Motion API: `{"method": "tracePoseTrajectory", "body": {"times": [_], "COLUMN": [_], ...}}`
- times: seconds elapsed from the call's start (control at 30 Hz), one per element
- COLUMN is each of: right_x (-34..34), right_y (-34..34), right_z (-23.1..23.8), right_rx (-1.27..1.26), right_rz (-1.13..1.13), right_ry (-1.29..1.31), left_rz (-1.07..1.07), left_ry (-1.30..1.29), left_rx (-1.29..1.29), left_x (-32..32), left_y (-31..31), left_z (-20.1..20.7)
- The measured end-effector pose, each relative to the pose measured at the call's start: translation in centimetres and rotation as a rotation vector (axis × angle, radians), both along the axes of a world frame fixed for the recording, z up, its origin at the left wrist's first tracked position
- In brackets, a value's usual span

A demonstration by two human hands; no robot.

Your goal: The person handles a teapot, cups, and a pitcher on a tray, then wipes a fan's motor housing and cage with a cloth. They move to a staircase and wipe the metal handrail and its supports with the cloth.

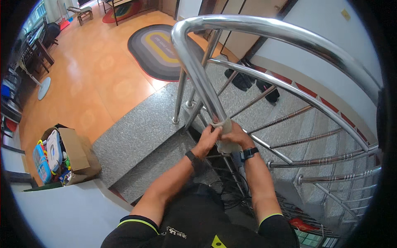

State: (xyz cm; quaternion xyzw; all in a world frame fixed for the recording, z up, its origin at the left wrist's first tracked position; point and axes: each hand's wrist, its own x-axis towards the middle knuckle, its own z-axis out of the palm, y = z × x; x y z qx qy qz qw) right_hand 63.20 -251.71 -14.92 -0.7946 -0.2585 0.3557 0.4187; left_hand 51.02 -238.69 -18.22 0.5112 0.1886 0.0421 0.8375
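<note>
Both my hands are wrapped round the lower part of a shiny steel stair handrail (202, 80), where the tube slopes down toward me. Between them a pale cloth (228, 146) is bunched about the tube, its lower end hanging below my fingers. My left hand (208, 140) pinches the cloth's upper edge from the left side, the thumb and fingers pressed together. On the right side, my right hand (237, 135) is closed over the cloth and tube; its fingertips are partly hidden behind them.
Grey stone steps (140, 169) lie at my left front, with more stairs and steel balusters to the right. A cardboard box (76, 151) full of toys and plastic containers stands at the left. An oval mat (149, 53) and dark shoes (240, 80) lie farther off.
</note>
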Motion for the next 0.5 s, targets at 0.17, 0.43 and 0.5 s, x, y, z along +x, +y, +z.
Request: {"method": "tracePoseTrajectory", "body": {"times": [0.17, 0.43, 0.5], "right_x": [-0.3, -3.5, -4.1], "right_y": [7.6, 12.3, 12.4], "right_z": [3.8, 4.1, 4.5], "right_rx": [-0.067, -0.161, -0.106], "right_rz": [-0.011, -0.380, -0.366], "right_ry": [-0.185, -0.806, -0.769], "left_rz": [0.128, 0.100, 0.110], "left_ry": [-0.102, -0.278, -0.247], "left_rx": [-0.171, -0.570, -0.593], "left_x": [2.7, 2.5, 2.2], "left_y": [5.1, 5.9, 6.7], "left_z": [-1.2, 2.0, 0.3]}}
